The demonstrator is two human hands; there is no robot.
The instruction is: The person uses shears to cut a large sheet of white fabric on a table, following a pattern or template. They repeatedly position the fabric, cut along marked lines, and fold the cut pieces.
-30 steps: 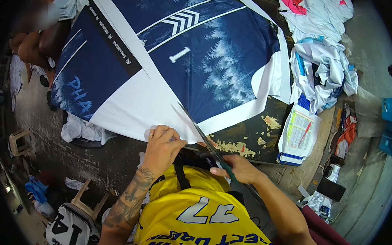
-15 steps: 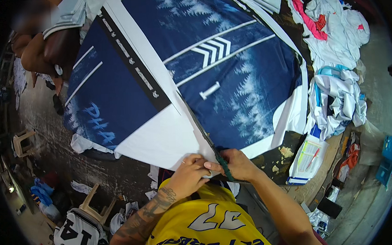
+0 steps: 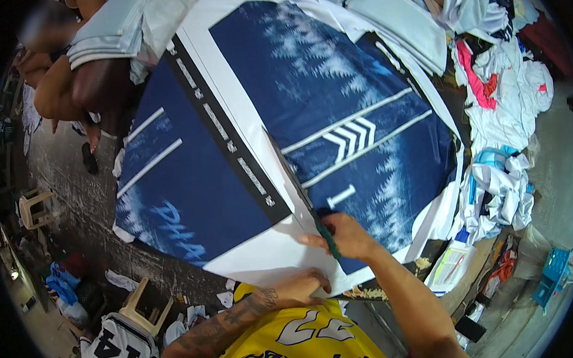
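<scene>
Large printed fabric [image 3: 226, 205], navy with white bands, pale tree shapes and white margins, lies across the table before me. A pair of scissors [image 3: 294, 177] with dark blades and green-wrapped handles points away from me along the white strip between two navy panels. My right hand [image 3: 350, 237] is closed around the handles, thumb stretched left over the white cloth. Nearer my body, my left hand [image 3: 306, 287] is closed on the fabric's white near edge; its fingertips are partly hidden. How far apart the blades stand is hard to see.
Folded pale cloth [image 3: 392, 21] is stacked at the far side. Crumpled white garments [image 3: 502, 110] lie along the right, above a paper pad [image 3: 449, 264] with a red pen. Stools [image 3: 145, 306] stand on the left floor. Another person's leg [image 3: 58, 88] shows at upper left.
The fabric now sits lower and farther right in view. The scissors and right hand are farther along the white strip. My left hand has separated from the right and is nearer my body.
</scene>
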